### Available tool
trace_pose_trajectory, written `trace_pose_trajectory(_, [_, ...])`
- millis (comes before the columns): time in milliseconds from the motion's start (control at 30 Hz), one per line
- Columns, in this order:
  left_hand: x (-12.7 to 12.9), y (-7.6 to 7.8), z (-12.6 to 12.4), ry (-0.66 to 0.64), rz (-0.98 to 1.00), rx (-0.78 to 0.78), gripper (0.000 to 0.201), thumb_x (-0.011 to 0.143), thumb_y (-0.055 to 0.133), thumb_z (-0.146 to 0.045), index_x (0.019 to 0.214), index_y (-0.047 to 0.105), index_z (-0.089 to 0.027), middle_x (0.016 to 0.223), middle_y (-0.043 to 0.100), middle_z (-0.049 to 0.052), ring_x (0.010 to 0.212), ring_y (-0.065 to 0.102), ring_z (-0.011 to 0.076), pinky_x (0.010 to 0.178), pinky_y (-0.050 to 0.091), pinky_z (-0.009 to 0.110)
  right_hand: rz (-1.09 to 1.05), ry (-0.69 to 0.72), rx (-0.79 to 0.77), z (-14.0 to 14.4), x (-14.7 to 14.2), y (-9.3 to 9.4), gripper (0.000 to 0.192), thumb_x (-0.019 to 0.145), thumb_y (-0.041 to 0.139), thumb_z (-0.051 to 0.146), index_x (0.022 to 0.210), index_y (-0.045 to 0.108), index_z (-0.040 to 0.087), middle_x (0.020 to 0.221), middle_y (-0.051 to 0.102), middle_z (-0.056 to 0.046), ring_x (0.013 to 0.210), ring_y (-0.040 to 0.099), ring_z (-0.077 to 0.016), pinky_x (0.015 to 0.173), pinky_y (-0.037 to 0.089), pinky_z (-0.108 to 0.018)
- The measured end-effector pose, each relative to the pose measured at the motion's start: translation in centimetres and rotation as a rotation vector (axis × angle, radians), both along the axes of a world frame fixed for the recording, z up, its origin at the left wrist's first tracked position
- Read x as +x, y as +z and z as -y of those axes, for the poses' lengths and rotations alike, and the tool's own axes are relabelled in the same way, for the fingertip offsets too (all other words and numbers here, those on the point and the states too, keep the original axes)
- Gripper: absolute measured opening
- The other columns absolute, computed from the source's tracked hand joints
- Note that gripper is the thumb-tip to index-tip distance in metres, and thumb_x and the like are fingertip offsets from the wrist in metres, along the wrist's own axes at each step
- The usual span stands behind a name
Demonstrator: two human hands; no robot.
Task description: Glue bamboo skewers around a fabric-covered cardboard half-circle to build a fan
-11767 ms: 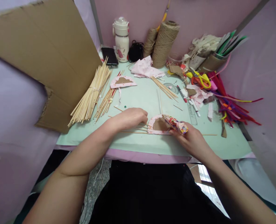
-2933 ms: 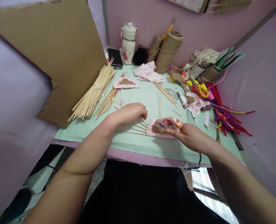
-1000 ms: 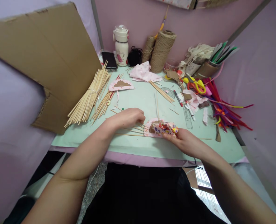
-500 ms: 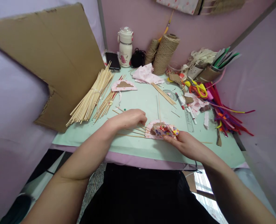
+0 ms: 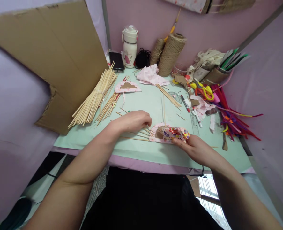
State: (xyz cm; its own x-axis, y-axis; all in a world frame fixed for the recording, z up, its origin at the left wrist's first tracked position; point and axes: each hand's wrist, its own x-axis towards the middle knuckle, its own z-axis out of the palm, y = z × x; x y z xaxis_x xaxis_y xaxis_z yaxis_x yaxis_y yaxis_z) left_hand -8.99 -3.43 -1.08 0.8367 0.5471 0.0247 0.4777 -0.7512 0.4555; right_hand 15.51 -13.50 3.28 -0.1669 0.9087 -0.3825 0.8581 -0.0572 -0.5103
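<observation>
The left hand (image 5: 134,120) lies knuckles-up on the table (image 5: 84,140), fingers curled down onto a few thin sticks (image 5: 134,135) that fan out from under a pink half-round cloth piece (image 5: 155,135) at its 3 o'clock. The right hand (image 5: 194,147) pinches, between thumb and fingertips, a flowered cloth-covered card piece (image 5: 173,132), held tilted up just over the pink one and touching its edge. Judging by this, the sticks are already laid between the two halves, but the flowered half is not yet pressed flat, so the closing remains. A similar finished-looking pink piece (image 5: 127,86) lies at 12 o'clock from the left hand, beside a bundle of sticks (image 5: 93,99) at 10 o'clock. Twine cones (image 5: 171,52), a bottle (image 5: 130,46), scissors (image 5: 203,91) and pipe cleaners (image 5: 232,118) crowd the far and right edges.
</observation>
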Motion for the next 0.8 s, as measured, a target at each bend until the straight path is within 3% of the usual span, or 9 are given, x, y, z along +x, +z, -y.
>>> trace_pose_trajectory(233, [0.5,0.3,0.3,0.012,-0.037,-0.004,0.024,0.084,0.048,-0.009,0.088,0.070,-0.017,0.090,0.069,0.004,0.085,0.059,0.0165,0.074,0.041,0.025,-0.158,-0.058,0.045,0.4,0.6,-0.3,0.051,0.086,0.045,0.063,0.083,0.068,0.018,0.070,0.068,-0.005,0.066,0.061,-0.0227,0.055,0.046,-0.028])
trace_pose_trajectory(433, [0.5,0.3,0.3,0.025,-0.041,0.001,0.022,0.083,0.049,-0.008,0.086,0.069,-0.016,0.089,0.068,0.004,0.082,0.058,0.0161,0.070,0.039,0.025,-0.185,-0.032,0.013,0.6,0.5,-0.8,0.053,0.086,0.044,0.064,0.087,0.067,0.016,0.086,0.073,-0.007,0.078,0.064,-0.0256,0.065,0.050,-0.030])
trace_pose_trajectory(567, [0.4,0.2,0.2,0.012,-0.024,-0.011,0.022,0.082,0.049,-0.008,0.083,0.069,-0.017,0.086,0.068,0.004,0.079,0.058,0.0154,0.069,0.038,0.025,-0.087,0.004,-0.010,0.3,0.3,-0.7,0.051,0.086,0.042,0.065,0.075,0.060,0.018,0.076,0.068,-0.006,0.070,0.059,-0.0217,0.060,0.044,-0.029])
trace_pose_trajectory(800, [0.4,0.0,0.0,-0.019,-0.036,-0.017,0.024,0.079,0.049,-0.007,0.081,0.070,-0.017,0.085,0.067,0.004,0.079,0.058,0.0150,0.069,0.038,0.024,0.092,0.116,0.007,-1.0,-0.5,0.3,0.052,0.085,0.041,0.065,0.056,0.034,0.023,0.055,0.045,0.000,0.052,0.039,-0.0135,0.049,0.028,-0.026])
